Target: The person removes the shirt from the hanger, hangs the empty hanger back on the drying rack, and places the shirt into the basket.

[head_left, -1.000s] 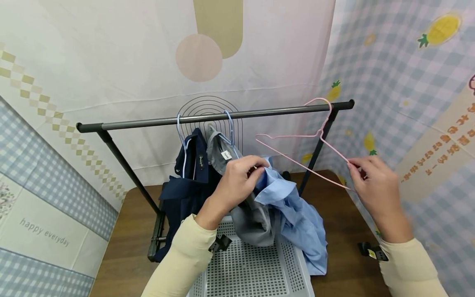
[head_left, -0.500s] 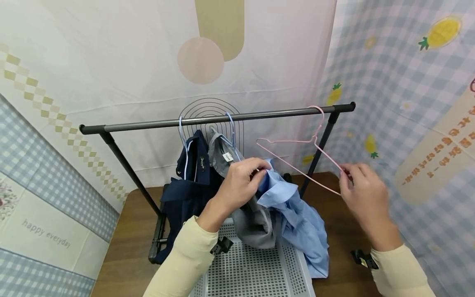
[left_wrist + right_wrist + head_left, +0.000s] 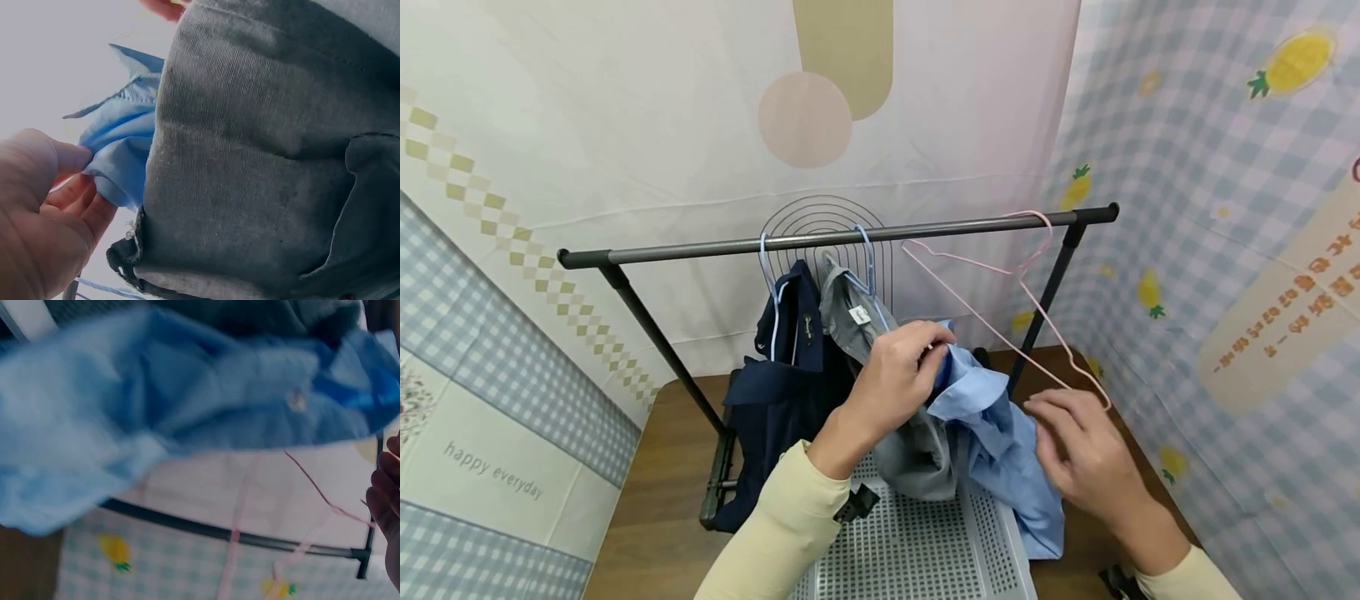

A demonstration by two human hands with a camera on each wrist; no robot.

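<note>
My left hand [image 3: 891,375] pinches the light blue shirt [image 3: 992,417] near its collar. In the left wrist view, thumb and fingers grip the blue cloth [image 3: 122,153] beside the grey garment. The rest of the shirt drapes over the basket's right side. My right hand [image 3: 1086,454] holds nothing; its fingers are parted and loosely bent, with the fingertips right at the shirt's edge. Above it, a pink clothes hanger [image 3: 1021,271] hangs from the rail by its hook, tilted, its lower right end just behind that hand. The right wrist view shows the shirt blurred.
The dark clothes rail [image 3: 715,247] stands on a wooden table [image 3: 655,467]. A navy garment [image 3: 775,400] and a grey garment [image 3: 917,458] hang on it from blue hangers. Below, a grey perforated basket [image 3: 902,550] sits in front. Patterned cloth walls surround the table.
My right hand has let go of the pink hanger and come down and left to the blue shirt. The hanger now hangs on the rail. My left hand stays at the collar, shifted slightly right.
</note>
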